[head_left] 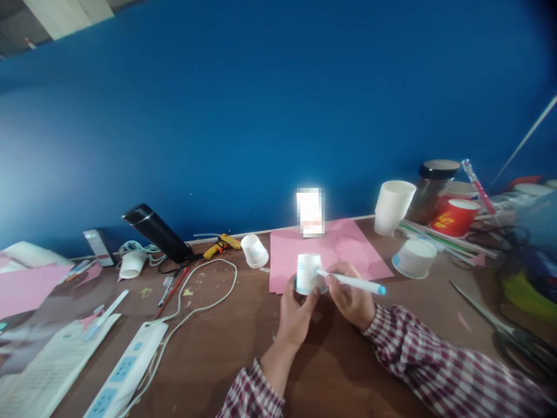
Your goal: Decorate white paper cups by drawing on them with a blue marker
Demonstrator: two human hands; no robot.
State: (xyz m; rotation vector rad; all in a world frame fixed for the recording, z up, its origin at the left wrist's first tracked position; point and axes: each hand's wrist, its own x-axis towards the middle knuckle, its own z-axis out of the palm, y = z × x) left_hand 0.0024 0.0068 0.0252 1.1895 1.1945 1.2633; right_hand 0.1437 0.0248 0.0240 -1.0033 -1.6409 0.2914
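Observation:
In the head view, my left hand (298,313) is closed round the lower part of a white paper cup (308,268), which is turned upside down. Light blue lines mark the cup's side and its lower edge. My right hand (351,297) grips a white marker (357,283) with a light blue end. The marker's tip meets the cup's side, or comes very close to it. Behind the cup lie pink paper sheets (369,261), and a bright, blurred-out screen (310,212) stands at their back edge.
To the left are a power strip (130,363) with a looping white cable, a black flask (159,232) and a white cup (255,251). On the right sit more cups (415,258), a red cup (455,217), a jar (430,191) and scissors (500,325). A blue wall (261,116) rises behind.

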